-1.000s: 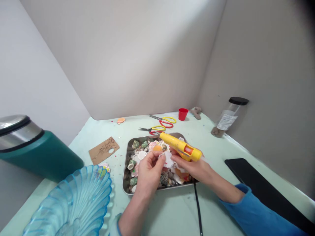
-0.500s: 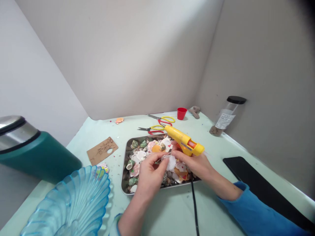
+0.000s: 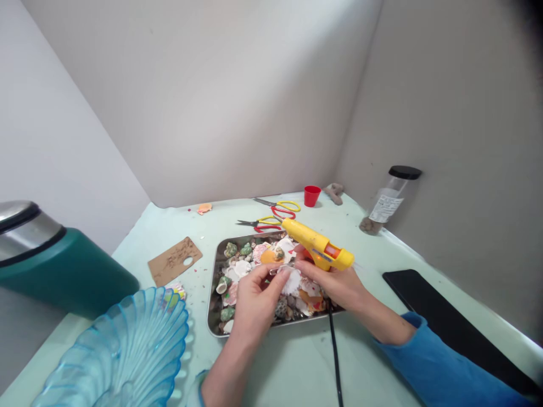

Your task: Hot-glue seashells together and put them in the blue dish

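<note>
My left hand is closed, its thumb and forefinger pinching a small shiny metal piece, partly hidden by the fingers. A white, ridged scallop shell shows right at the thumb tip; whether it is held too or lies below, I cannot tell. My right hand is wrapped round a yellow glue gun, nozzle pointing up and left, and its fingertips are close to the left ones. Both hands are above a metal tray of shells and green snail shells.
Two pairs of scissors, a red cup and an orange shell are at the back. Left are a brown card, a blue shell-shaped dish and a green bottle. Right: a clear jar and a black slab. A black cord runs forward.
My hands have shifted very slightly left, and more of the small shiny piece shows between the left fingers. The glue gun is still in my right hand.
</note>
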`<action>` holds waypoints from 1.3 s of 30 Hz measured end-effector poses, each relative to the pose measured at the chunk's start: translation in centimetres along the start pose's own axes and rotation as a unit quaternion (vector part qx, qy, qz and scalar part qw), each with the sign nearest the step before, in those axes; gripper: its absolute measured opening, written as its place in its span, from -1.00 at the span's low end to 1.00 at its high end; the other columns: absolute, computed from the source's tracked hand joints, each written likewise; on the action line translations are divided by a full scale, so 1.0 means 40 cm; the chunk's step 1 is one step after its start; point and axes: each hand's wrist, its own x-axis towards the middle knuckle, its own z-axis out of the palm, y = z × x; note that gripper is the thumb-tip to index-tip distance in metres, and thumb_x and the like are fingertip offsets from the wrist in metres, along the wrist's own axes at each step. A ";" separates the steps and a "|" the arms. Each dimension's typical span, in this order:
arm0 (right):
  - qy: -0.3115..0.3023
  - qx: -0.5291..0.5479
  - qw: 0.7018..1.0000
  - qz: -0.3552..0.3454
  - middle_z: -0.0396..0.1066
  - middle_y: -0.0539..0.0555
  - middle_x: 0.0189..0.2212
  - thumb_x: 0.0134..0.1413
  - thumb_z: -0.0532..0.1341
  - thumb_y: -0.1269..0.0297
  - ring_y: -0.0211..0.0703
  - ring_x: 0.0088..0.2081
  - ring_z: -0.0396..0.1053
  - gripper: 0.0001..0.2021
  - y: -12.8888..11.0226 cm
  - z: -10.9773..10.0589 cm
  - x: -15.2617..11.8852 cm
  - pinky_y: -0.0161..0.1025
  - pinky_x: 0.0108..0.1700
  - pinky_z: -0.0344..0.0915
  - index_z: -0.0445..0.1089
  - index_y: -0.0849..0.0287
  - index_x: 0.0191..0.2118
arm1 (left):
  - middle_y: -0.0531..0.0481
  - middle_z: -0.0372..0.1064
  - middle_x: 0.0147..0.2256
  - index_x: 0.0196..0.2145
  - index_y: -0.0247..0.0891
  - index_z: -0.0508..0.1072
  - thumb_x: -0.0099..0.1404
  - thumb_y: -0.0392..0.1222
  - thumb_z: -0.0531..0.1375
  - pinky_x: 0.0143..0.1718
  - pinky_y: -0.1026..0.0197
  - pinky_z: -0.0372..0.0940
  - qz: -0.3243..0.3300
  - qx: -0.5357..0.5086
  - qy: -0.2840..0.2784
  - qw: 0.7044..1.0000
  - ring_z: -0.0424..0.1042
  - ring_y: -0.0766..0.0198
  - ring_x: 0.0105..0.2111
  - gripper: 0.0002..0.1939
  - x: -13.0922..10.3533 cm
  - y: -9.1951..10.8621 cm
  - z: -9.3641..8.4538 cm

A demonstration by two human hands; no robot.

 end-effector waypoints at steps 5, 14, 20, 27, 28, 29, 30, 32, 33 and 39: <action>-0.065 0.047 0.997 0.009 0.32 -0.05 -0.52 -0.05 0.29 0.07 -0.25 -0.49 0.27 -0.76 -0.008 -0.007 0.001 -0.28 -0.41 0.30 0.36 0.14 -0.41 | -0.13 0.55 -0.22 -0.26 -0.27 0.61 0.15 -0.14 0.29 -0.15 0.17 0.32 0.053 0.024 0.005 0.998 0.47 0.12 -0.19 -0.78 -0.007 0.015 -0.002; -0.102 0.046 0.993 -0.040 0.32 -0.03 -0.43 0.09 0.23 0.17 -0.22 -0.37 0.29 -0.86 0.014 -0.015 -0.004 -0.27 -0.28 0.32 0.34 0.11 -0.36 | -0.07 0.55 -0.26 -0.31 -0.19 0.62 0.16 -0.20 0.30 -0.17 0.19 0.34 0.148 0.046 0.004 0.988 0.48 0.17 -0.22 -0.87 -0.014 0.019 -0.006; -0.080 0.032 0.996 -0.038 0.36 -0.01 -0.43 0.03 0.27 0.17 -0.16 -0.35 0.36 -0.87 0.015 -0.010 -0.008 -0.22 -0.25 0.38 0.37 0.09 -0.37 | -0.04 0.55 -0.30 -0.35 -0.18 0.62 0.19 -0.21 0.27 -0.18 0.22 0.32 0.155 0.058 0.015 0.986 0.48 0.19 -0.25 -0.90 -0.019 0.025 -0.007; -0.079 0.004 0.996 -0.051 0.43 0.01 -0.35 0.03 0.27 0.19 -0.13 -0.28 0.42 -0.88 0.031 -0.009 -0.009 -0.19 -0.16 0.41 0.38 0.10 -0.37 | -0.05 0.54 -0.34 -0.40 -0.24 0.60 0.19 -0.19 0.26 -0.18 0.22 0.31 0.127 0.051 0.016 0.991 0.47 0.19 -0.29 -0.89 -0.018 0.033 -0.010; -0.083 0.001 0.995 -0.054 0.43 0.01 -0.35 0.04 0.27 0.19 -0.14 -0.28 0.42 -0.89 0.033 -0.009 -0.009 -0.19 -0.16 0.41 0.38 0.10 -0.36 | -0.05 0.54 -0.34 -0.40 -0.24 0.59 0.19 -0.18 0.26 -0.18 0.21 0.31 0.119 0.048 0.016 0.992 0.47 0.19 -0.29 -0.88 -0.017 0.033 -0.010; -0.084 -0.001 0.995 -0.056 0.44 0.00 -0.35 0.04 0.26 0.19 -0.14 -0.28 0.43 -0.89 0.033 -0.009 -0.009 -0.19 -0.16 0.41 0.38 0.09 -0.36 | -0.06 0.55 -0.34 -0.40 -0.25 0.59 0.18 -0.18 0.27 -0.17 0.21 0.31 0.109 0.045 0.015 0.993 0.47 0.18 -0.28 -0.88 -0.016 0.032 -0.010; -0.081 -0.002 0.995 -0.056 0.44 0.01 -0.35 0.04 0.26 0.19 -0.14 -0.28 0.43 -0.89 0.034 -0.009 -0.009 -0.20 -0.17 0.41 0.38 0.09 -0.35 | -0.07 0.55 -0.33 -0.40 -0.25 0.59 0.18 -0.17 0.27 -0.16 0.20 0.31 0.098 0.041 0.013 0.994 0.48 0.17 -0.27 -0.87 -0.015 0.031 -0.010; -0.069 -0.004 0.996 -0.049 0.44 0.01 -0.37 0.03 0.27 0.17 -0.13 -0.30 0.43 -0.86 0.032 -0.007 -0.008 -0.20 -0.20 0.41 0.38 0.11 -0.34 | -0.09 0.56 -0.30 -0.38 -0.27 0.60 0.18 -0.15 0.27 -0.14 0.18 0.31 0.069 0.028 0.004 0.997 0.48 0.14 -0.24 -0.85 -0.012 0.027 -0.008; -0.061 -0.006 0.997 -0.043 0.44 0.01 -0.38 0.02 0.27 0.15 -0.13 -0.31 0.43 -0.84 0.029 -0.006 -0.007 -0.21 -0.22 0.42 0.38 0.11 -0.34 | -0.10 0.56 -0.28 -0.35 -0.27 0.60 0.17 -0.14 0.27 -0.14 0.18 0.32 0.055 0.018 -0.004 0.998 0.48 0.13 -0.22 -0.83 -0.011 0.025 -0.006; -0.014 0.005 1.000 -0.002 0.50 0.05 -0.39 -0.05 0.30 0.07 -0.09 -0.32 0.47 -0.75 0.006 -0.003 -0.007 -0.21 -0.27 0.43 0.43 0.14 -0.33 | -0.07 0.55 -0.33 -0.18 -0.29 0.56 0.04 -0.12 0.36 -0.33 0.22 0.37 -0.015 -0.059 -0.056 0.997 0.47 0.19 -0.36 -0.63 -0.011 0.026 0.008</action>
